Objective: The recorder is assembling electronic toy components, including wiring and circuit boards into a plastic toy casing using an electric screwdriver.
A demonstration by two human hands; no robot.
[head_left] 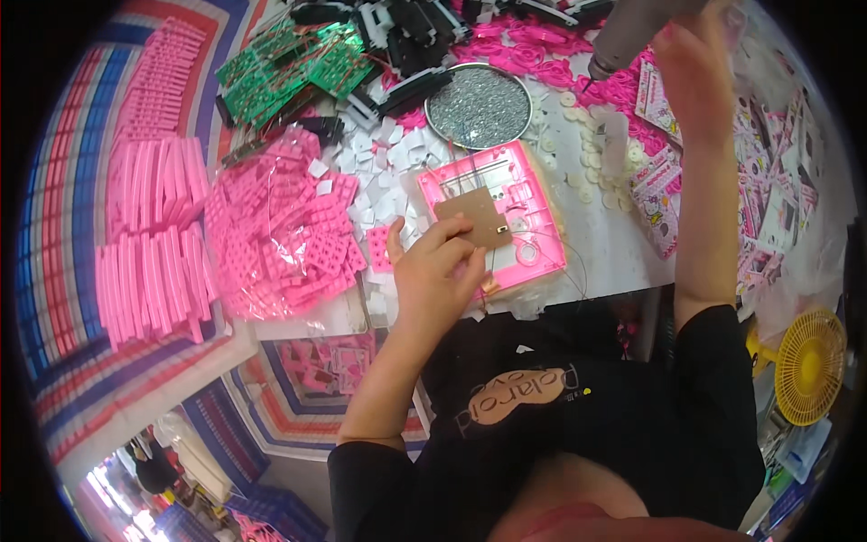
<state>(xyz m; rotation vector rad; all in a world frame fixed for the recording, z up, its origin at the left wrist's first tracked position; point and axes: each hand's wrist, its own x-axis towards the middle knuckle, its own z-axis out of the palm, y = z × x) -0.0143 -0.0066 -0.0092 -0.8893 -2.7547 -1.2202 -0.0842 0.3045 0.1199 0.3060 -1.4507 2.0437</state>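
Left hand (pixel 442 268), loosely spread, is being rested on the brown circuit board (pixel 476 206), best steadied flat, while an electric screwdriver (pixel 629 38) is being gripped by the right hand (pixel 699 61).

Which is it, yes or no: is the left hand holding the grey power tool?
No. The grey power tool is in the right hand, while the left hand touches the brown board.
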